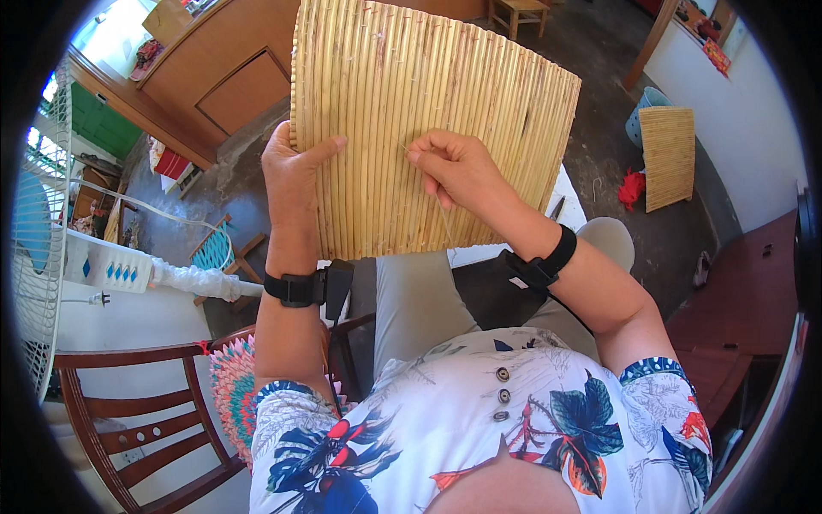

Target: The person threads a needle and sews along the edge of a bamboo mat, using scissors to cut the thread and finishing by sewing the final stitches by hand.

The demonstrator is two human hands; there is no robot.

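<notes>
A stiff mat of straight, straw-coloured stalks (479,94) stands tilted up in front of me, over my knees. My left hand (291,171) grips its left edge, the thumb lying on the near face and the fingers out of sight behind. Against the middle of that face, my right hand (458,167) is closed in a pinch. A thin, pale strand (405,146) shows at its fingertips; whether it is thread or a stalk fibre is too fine to tell. Both wrists wear black straps.
At right, a smaller stalk mat (669,158) leans by a blue bucket (648,104), with a red bundle (632,188) beside it. A wooden stool (517,14) stands far ahead. To my left are a fan (38,231) and a wooden chair (141,398). Dark reddish furniture (728,300) stands at right.
</notes>
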